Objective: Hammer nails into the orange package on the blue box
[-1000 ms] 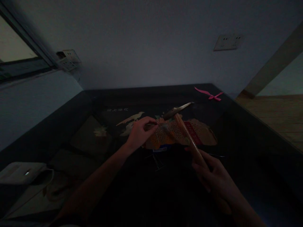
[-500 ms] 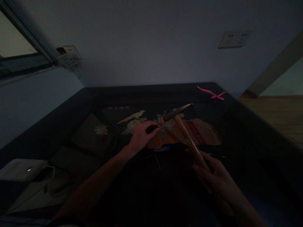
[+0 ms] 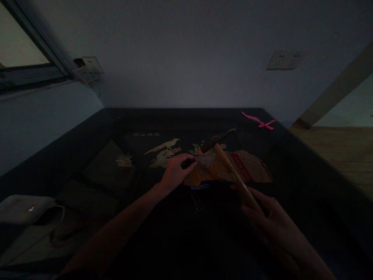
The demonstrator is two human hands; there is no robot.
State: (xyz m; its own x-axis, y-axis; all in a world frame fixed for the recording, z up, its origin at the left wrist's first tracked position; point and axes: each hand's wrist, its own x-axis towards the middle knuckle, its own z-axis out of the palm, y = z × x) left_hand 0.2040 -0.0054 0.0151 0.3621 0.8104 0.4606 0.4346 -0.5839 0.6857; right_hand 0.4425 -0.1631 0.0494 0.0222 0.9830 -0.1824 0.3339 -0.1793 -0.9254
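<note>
My right hand (image 3: 268, 216) is wrapped round the wooden handle of a hammer (image 3: 234, 175). The hammer's dark head is over the far edge of a flat tan and orange piece (image 3: 250, 165), which has many dark dots and a red band. At the left end of that piece, my left hand (image 3: 179, 167) is closed in a pinch, thumb and forefinger together close to the hammer head. What it pinches is too small and dark to make out. Several thin metal pins or nails (image 3: 196, 201) lie nearer me, beside a small blue item (image 3: 200, 185).
The dark tabletop (image 3: 186, 116) carries bird and flower decoration (image 3: 164, 146). A pink ribbon (image 3: 264, 124) lies at the far right corner. To the left is a white device (image 3: 27, 206) with a cable. Wall sockets (image 3: 284, 60) are behind; light is dim.
The view has tilted slightly, so the wall and table's far edge appear lower. Both hands and the hammer keep nearly the same places over the dotted piece.
</note>
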